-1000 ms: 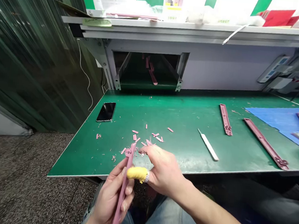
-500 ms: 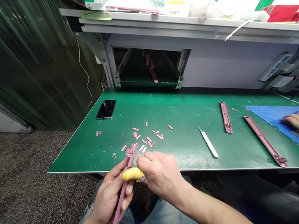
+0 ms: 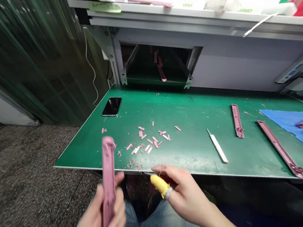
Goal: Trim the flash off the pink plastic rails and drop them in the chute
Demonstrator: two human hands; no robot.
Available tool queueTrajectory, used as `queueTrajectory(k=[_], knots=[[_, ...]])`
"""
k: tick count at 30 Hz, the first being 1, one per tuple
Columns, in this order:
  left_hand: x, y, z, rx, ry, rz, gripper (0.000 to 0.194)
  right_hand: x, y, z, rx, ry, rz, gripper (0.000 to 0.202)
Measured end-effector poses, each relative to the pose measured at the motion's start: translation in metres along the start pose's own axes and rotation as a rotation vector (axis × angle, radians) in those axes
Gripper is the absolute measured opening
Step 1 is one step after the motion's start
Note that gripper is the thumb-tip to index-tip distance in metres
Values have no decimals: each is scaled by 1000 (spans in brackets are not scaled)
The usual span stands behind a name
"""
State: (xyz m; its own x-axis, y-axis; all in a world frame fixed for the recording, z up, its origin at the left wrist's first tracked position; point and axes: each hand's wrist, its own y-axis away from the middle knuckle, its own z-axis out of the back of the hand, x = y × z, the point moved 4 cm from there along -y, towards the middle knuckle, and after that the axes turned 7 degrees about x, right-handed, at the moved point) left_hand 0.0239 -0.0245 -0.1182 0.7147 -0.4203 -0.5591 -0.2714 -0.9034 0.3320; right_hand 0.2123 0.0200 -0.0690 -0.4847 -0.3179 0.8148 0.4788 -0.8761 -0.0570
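My left hand (image 3: 106, 209) is wrapped round a long pink plastic part (image 3: 108, 175), held upright in front of the table's near edge. To its right, apart from the part, is my right hand (image 3: 179, 187), with a yellow cover (image 3: 160, 185) on the thumb. A thin, blurred blade-like tip shows between its thumb and fingers; the rest of that tool is hidden. Small pink offcuts (image 3: 156, 144) and curled shavings (image 3: 135, 164) lie on the green table (image 3: 189, 113) beyond the hands.
A white-handled knife (image 3: 219, 148) lies right of the offcuts. Two pink parts (image 3: 237, 121) (image 3: 279, 147) rest farther right, beside a blue sheet (image 3: 287, 121) bearing more pink pieces. A phone (image 3: 111, 106) is at the left. Behind, a chute (image 3: 158, 67) holds pink parts.
My left hand has moved the pink part left and turned it. My right hand has come away to the right. The other person's hand has left view, and the camera view has shifted.
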Motion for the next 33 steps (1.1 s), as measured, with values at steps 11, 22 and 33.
queueTrajectory(k=[11, 22, 33], knots=[[-76, -34, -71, 286, -563, -887, 47, 15, -21, -48, 117, 382, 57, 26], [-71, -27, -71, 438, -573, -716, 48, 12, -27, -34, 20, 393, 11, 13], [-95, -43, -65, 112, -355, -763, 39, 19, -17, -47, -185, -351, 240, 41]])
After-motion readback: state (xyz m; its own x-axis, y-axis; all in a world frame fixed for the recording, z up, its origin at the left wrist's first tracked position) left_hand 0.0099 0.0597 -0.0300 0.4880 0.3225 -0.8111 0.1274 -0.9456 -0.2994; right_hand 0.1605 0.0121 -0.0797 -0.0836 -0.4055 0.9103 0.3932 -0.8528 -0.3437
